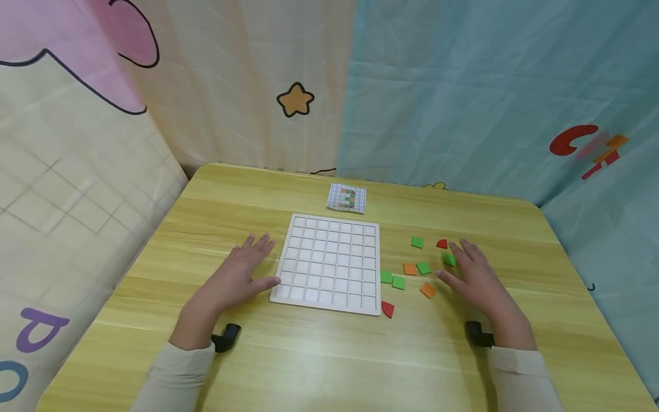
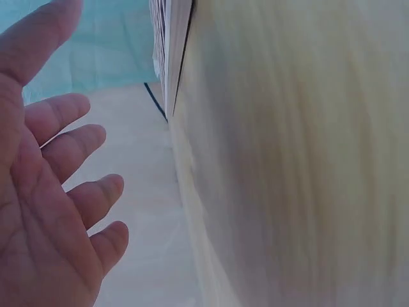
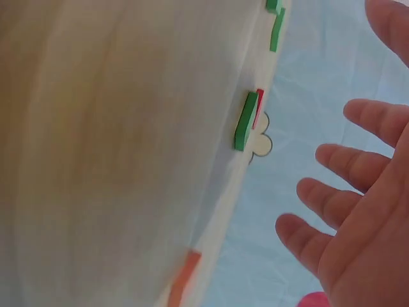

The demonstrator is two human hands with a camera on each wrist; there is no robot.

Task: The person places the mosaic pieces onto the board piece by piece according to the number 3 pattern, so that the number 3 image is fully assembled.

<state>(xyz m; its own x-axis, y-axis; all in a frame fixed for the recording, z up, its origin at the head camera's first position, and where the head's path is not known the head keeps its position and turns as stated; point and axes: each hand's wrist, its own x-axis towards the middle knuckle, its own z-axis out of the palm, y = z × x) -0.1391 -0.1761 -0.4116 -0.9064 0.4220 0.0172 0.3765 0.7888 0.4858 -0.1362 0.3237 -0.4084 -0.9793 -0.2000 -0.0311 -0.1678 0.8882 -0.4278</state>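
A white grid board (image 1: pixel 326 265) lies flat on the wooden table. My left hand (image 1: pixel 239 277) hovers at its left edge with fingers spread, the thumb over or against the rim; I cannot tell if it touches. The left wrist view shows that palm (image 2: pixel 38 236) holding nothing. On the right, my right hand (image 1: pixel 476 280) is held above the table with relaxed fingers, also holding nothing. Closest to it are a green square tile (image 1: pixel 449 260), a red quarter-round tile (image 1: pixel 441 244) and an orange square tile (image 1: pixel 428 290). In the right wrist view the green tile (image 3: pixel 245 121) stands out beside the hand.
Several more tiles lie between board and right hand, among them a green square (image 1: pixel 417 242), an orange square (image 1: pixel 409 269) and a red quarter-round (image 1: pixel 388 309). A printed pattern card (image 1: pixel 347 198) lies behind the board. Patterned curtains (image 1: pixel 443 91) hang beyond the table's far edge.
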